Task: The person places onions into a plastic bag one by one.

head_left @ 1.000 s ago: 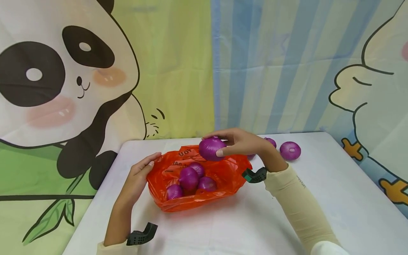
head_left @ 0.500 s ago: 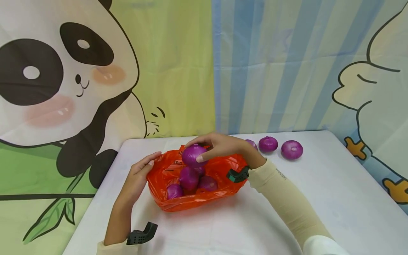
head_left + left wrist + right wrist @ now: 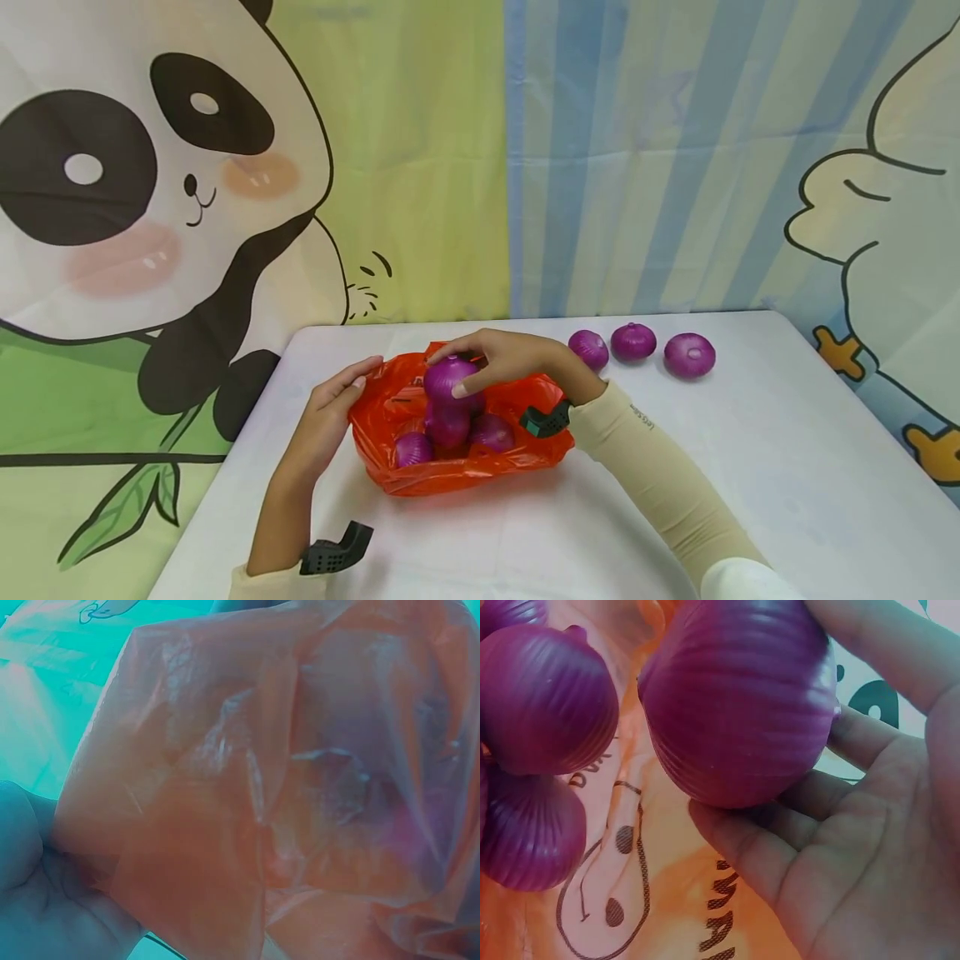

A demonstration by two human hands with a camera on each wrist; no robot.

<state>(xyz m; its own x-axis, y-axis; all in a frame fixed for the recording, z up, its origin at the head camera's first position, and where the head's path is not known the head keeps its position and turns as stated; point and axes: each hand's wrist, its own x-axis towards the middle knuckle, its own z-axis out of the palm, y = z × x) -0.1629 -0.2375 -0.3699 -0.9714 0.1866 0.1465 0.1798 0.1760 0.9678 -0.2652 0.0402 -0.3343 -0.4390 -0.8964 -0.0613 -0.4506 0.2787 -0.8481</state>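
A red plastic bag (image 3: 536, 425) lies spread on the table with its mouth up and several purple onions (image 3: 415, 448) inside. My left hand (image 3: 330, 408) grips the bag's left edge, and in the left wrist view the thin plastic (image 3: 180, 847) fills most of the picture. Between thumb and fingers, my right hand (image 3: 506, 358) holds one purple onion (image 3: 450, 379) over the bag's opening, just above the others. The right wrist view shows that held onion (image 3: 739, 705) close up, with loose onions (image 3: 544, 701) beside it and printed lettering on the bag.
Three more onions stand in a row at the back right of the white table (image 3: 675, 483): one near my right wrist (image 3: 588, 348), one in the middle (image 3: 633, 342) and one at the right end (image 3: 689, 356). A cartoon-printed cloth (image 3: 420, 167) hangs behind the table.
My right hand has moved left and lower with the onion, from the bag's back right to over the onions in it. The onions at the back right are now uncovered. My left hand has stayed put.
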